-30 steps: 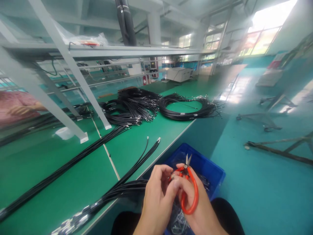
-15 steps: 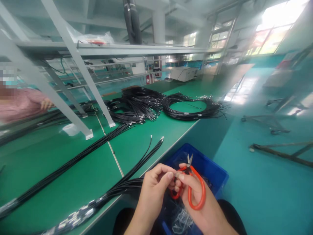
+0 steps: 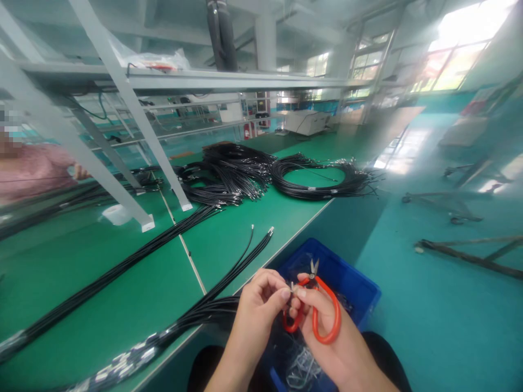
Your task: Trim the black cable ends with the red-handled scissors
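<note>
My right hand [image 3: 329, 321] holds a pair of red-handled scissors [image 3: 332, 310], blades pointing up and slightly apart. Its thumb and finger also pinch toward a small pale metallic piece [image 3: 292, 289], too small to name. From the other side my left hand [image 3: 261, 305] pinches the same piece between thumb and forefinger. Both hands are over a blue bin [image 3: 359, 288] that holds clear plastic scraps [image 3: 302, 367]. Left of my hands, a bundle of black cables [image 3: 220, 286] with metal tips lies along the edge of the green table [image 3: 229, 239].
Further back lie heaped black cables [image 3: 232, 174] and a coiled cable bundle [image 3: 310, 190]. White shelf posts [image 3: 134, 120] stand on the table beside a white roll [image 3: 116, 214]. A co-worker in a pink top [image 3: 36, 171] is at the left. Wheeled frames [image 3: 461, 258] stand on the floor at right.
My hands and the scissors have shifted very slightly left. The small pale piece shows more between my fingertips. The co-worker's hand has moved a little.
</note>
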`<state>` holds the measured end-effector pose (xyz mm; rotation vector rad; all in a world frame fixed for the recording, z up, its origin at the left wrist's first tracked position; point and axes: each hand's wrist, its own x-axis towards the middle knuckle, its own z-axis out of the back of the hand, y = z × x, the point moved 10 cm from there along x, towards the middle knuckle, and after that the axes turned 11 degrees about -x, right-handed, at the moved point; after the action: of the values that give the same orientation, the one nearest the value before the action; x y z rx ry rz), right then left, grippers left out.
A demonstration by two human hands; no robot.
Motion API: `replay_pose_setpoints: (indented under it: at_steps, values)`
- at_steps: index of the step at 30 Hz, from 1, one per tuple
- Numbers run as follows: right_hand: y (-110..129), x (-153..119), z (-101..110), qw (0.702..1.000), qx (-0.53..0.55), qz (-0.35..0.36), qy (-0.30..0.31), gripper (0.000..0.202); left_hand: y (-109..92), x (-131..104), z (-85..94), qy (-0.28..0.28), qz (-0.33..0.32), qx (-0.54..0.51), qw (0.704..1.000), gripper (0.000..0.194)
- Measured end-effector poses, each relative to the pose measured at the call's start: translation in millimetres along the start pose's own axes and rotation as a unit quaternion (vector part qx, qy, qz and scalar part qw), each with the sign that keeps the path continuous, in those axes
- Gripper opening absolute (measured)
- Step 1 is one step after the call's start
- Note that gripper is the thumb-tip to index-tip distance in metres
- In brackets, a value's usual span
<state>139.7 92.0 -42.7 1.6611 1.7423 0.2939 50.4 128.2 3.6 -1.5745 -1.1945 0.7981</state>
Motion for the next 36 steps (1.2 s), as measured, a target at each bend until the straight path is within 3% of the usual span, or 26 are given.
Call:
replay_pose_setpoints:
  at_steps: [2, 4, 7, 9, 11, 13, 15, 17, 20, 25, 32, 34, 36]
  values:
    - [0, 1, 1, 1.000, 0.006, 0.002, -0.006, 0.015, -9, -2, 9.6, -0.031, -0.036, 0.101, 0.994, 0.007]
    - [2, 2, 3, 1.000, 0.005, 0.011, -0.018, 0.016, -26, -8, 12.4, -0.056, -0.107, 0.225, 0.967, 0.009]
    - [1, 3, 2, 1.000, 0.004, 0.005, -0.022, 0.017, -44, -17, -3.6, -0.035, -0.204, 0.389, 0.898, 0.022]
    - [0, 3, -1, 1.000, 0.006, -0.002, -0.014, 0.017, -45, -20, -14.7, -0.005, -0.227, 0.457, 0.860, 0.024]
    - [0, 2, -3, 1.000, 0.002, 0.000, -0.010, 0.016, -46, -20, -15.3, -0.011, -0.229, 0.489, 0.841, 0.022]
    - [1, 1, -3, 1.000, -0.008, 0.004, -0.016, 0.016, -48, -18, -5.3, -0.050, -0.213, 0.474, 0.853, 0.018]
    - [3, 1, -3, 1.000, -0.016, 0.010, -0.022, 0.016, -42, -16, 5.9, -0.067, -0.160, 0.409, 0.896, 0.015]
    - [4, 0, -5, 0.999, -0.025, 0.017, -0.015, 0.013, -25, -13, 6.4, -0.026, -0.081, 0.310, 0.947, 0.016]
    - [6, 1, -8, 0.999, -0.047, 0.028, 0.002, 0.010, -5, -13, 0.8, 0.015, -0.012, 0.188, 0.982, 0.010]
    - [18, 2, -9, 0.987, -0.134, 0.084, -0.001, 0.017, 3, -10, 3.1, 0.003, 0.001, 0.106, 0.994, 0.009]
    - [20, 8, -6, 0.976, -0.189, 0.108, -0.019, 0.026, 7, -8, 5.5, 0.004, 0.013, 0.106, 0.994, 0.010]
    - [30, 6, 2, 0.953, -0.257, 0.153, -0.054, 0.028, 10, -8, 9.3, -0.007, 0.026, 0.113, 0.993, 0.011]
    - [44, -1, 7, 0.912, -0.334, 0.220, -0.092, 0.029, 12, -7, 11.9, -0.015, 0.034, 0.117, 0.992, 0.012]
